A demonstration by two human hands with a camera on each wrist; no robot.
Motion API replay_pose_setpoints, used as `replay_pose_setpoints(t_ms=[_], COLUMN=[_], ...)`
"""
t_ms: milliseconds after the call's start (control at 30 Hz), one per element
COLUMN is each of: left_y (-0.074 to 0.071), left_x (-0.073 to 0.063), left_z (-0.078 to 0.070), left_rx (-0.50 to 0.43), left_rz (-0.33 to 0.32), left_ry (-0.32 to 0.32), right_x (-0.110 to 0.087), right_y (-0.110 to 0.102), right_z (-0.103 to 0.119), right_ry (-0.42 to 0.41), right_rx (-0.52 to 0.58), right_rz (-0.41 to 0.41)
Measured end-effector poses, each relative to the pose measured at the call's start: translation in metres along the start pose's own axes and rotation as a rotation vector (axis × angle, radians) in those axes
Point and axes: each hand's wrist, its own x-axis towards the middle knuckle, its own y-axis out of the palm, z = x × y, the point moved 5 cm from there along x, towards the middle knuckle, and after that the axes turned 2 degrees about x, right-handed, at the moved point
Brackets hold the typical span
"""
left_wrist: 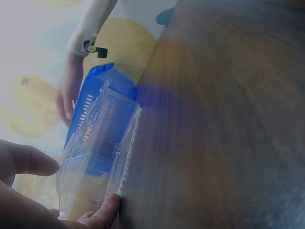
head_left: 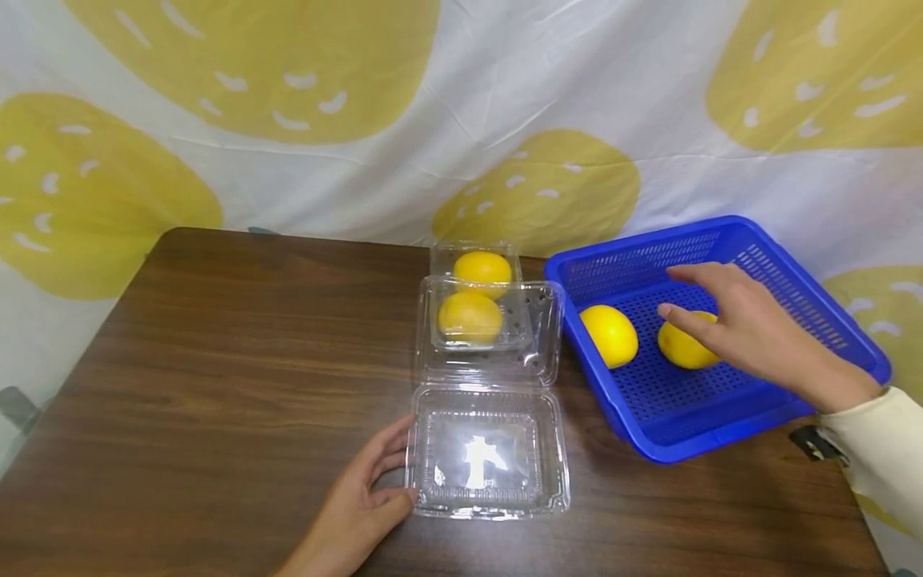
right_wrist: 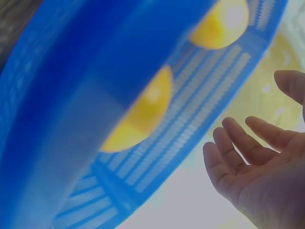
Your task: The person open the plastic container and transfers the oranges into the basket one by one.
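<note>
In the head view, an open clear plastic clamshell container (head_left: 479, 401) lies on the table. My left hand (head_left: 360, 489) holds its left side, thumb at the near corner and bent fingers along the wall. The left wrist view shows the thumb (left_wrist: 33, 161) at the rim and a fingertip (left_wrist: 110, 205) lower down. My right hand (head_left: 757, 328) hovers over the blue basket (head_left: 649, 437), fingers apart and holding nothing. Under its thumb sits one lemon (head_left: 681, 349), partly hidden; another lemon (head_left: 609, 336) lies at the basket's left wall.
Behind the clamshell's raised lid (head_left: 541, 365) stands another clear container (head_left: 440, 260). Two lemons show there, a far one (head_left: 481, 268) and a nearer one (head_left: 469, 319) seen through plastic. A patterned curtain (head_left: 505, 96) hangs behind the brown wooden table (head_left: 252, 361).
</note>
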Motion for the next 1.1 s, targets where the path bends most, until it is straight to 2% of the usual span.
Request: replay_pose_setpoints(t_ms=[167,267,433,567,667,1100], left_y=[0.001,0.002,0.002,0.002,0.001,0.002], left_x=[0.000,0.000,0.000,0.001,0.001,0.002], left_z=[0.000,0.000,0.000,0.000,0.000,0.001], left_rx=[-0.014,-0.031,-0.029,-0.018,-0.014,-0.006], left_rz=[-0.024,-0.033,-0.016,-0.002,0.003,-0.001], left_ry=[-0.008,-0.012,-0.009,-0.006,-0.006,-0.032], right_x=[-0.013,-0.023,-0.043,-0.055,-0.060,-0.070], right_y=[-0.002,-0.001,0.006,0.015,0.023,0.034], right_z=[0.027,0.044,0.075,0.095,0.103,0.115], right_ry=[-0.048,-0.115,-0.229,-0.296,-0.314,-0.352], right_rx=[0.042,0.044,0.062,0.099,0.118,0.143], right_rz=[-0.098,-0.170,-0.233,-0.244,-0.228,-0.201])
